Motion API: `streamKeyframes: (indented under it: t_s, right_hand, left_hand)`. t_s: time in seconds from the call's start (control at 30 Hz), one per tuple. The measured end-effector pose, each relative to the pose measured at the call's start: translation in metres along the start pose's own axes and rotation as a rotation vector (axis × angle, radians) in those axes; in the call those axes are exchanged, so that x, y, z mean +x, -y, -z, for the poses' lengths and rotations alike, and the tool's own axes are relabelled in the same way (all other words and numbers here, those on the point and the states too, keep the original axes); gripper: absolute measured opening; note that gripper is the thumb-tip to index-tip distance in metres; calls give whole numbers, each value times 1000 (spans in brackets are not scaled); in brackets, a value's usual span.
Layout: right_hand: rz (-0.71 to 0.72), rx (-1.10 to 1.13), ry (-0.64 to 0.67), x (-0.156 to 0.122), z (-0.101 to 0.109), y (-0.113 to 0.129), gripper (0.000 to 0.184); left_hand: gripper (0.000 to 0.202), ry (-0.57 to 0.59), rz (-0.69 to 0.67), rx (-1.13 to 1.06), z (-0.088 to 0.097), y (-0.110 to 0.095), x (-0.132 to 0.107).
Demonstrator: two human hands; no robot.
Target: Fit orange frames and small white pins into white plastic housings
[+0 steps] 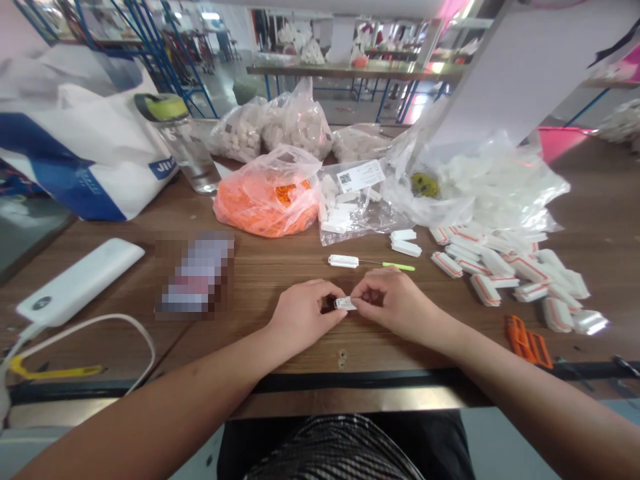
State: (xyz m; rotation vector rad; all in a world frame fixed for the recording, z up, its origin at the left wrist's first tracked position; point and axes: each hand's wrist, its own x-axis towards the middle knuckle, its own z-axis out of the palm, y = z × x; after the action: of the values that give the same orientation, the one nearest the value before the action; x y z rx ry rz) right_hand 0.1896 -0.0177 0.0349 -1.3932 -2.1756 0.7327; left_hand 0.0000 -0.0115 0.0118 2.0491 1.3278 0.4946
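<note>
Between my two hands, just above the table's front part, is a small white plastic piece [344, 303] with small details on its upper face. My left hand [305, 310] pinches its left end between thumb and fingers. At its right end, the thumb and fingertips of my right hand [387, 300] close on it; any smaller part there is hidden. Beyond the hands lies a white oblong plastic part [343, 261], with a thin metal tool with a green handle [399, 266] beside it. Two more white parts [405, 247] rest farther back.
Many white parts with orange edges [500, 263] are heaped at right, near orange frames [527, 341]. Clear bags of parts, one of orange pieces [270, 193], line the back. At left are a phone [197, 273], a power bank [83, 280] with cable, and a bottle [187, 147].
</note>
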Motion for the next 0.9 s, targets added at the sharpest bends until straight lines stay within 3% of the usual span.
streamKeyframes:
  t_s: [0.27,0.57,0.67,0.77,0.9]
  right_hand:
    - [111,-162,-23,3,-3,-3,12]
    - [407,-570,-98,-11,-9,6,26]
    - [319,-453,-116,-17,0,2,24]
    - [136,-350,-171,-26,18,-12,23]
    - [-67,-405,-36,-45,37,-35,25]
  left_hand:
    - [12,4,12,-1,0,-3,-1]
    - [15,12,26,-3,0,-2,0]
    - [15,3,21,-14,-2,1,0]
    - [15,0,19,-23,-1,1,0]
    - [15,19,26,-10,1,0,0]
